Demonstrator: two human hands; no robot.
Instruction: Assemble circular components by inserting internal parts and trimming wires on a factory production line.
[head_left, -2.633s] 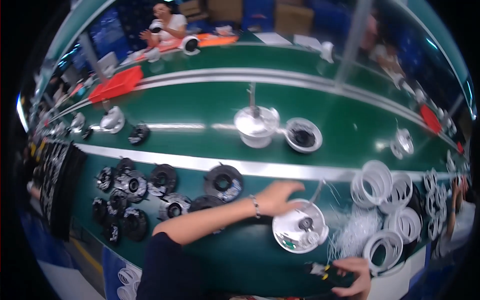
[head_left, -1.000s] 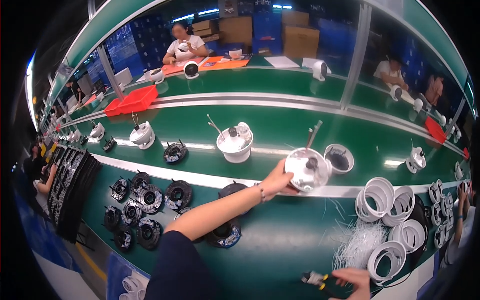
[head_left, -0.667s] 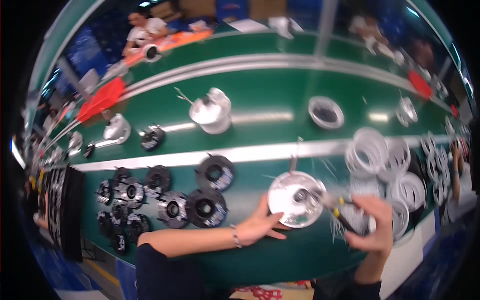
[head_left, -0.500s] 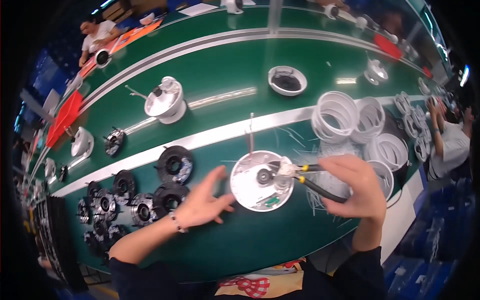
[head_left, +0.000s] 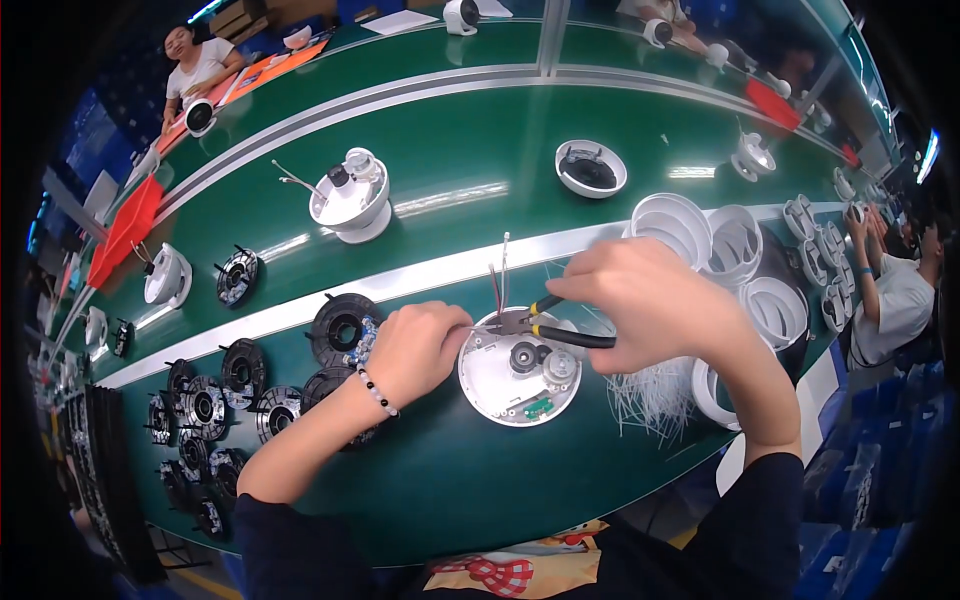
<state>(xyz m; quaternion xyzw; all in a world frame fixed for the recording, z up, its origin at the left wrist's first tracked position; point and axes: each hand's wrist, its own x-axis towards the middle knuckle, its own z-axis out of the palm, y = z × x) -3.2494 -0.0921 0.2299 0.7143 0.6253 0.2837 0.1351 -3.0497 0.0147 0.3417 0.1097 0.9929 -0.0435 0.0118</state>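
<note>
A round white housing (head_left: 490, 385) lies open side up on the green bench, with a dark round lens part (head_left: 524, 357), a clear dome-like piece (head_left: 560, 366) and a small green circuit board (head_left: 538, 408) inside. Thin wires (head_left: 504, 275) stand up from its far edge. My right hand (head_left: 650, 300) grips cutting pliers (head_left: 570, 334) with black and yellow handles; their jaws are over the housing's far rim. At its left rim, my left hand (head_left: 415, 345) is closed, fingertips pinching what looks like the end of a thin white strip, mostly hidden.
Several black ring-shaped parts (head_left: 243, 373) lie to the left. White rings (head_left: 672, 228) and a heap of thin white strips (head_left: 655, 400) are on the right. Across the metal strip sit a white camera-like unit (head_left: 350, 205) and a white bowl (head_left: 592, 170). Other people (head_left: 200, 65) sit around.
My left hand has gone from spread fingers to a pinch at the housing's rim. The pliers have swung left from the lens area to the far rim, uncovering the clear piece.
</note>
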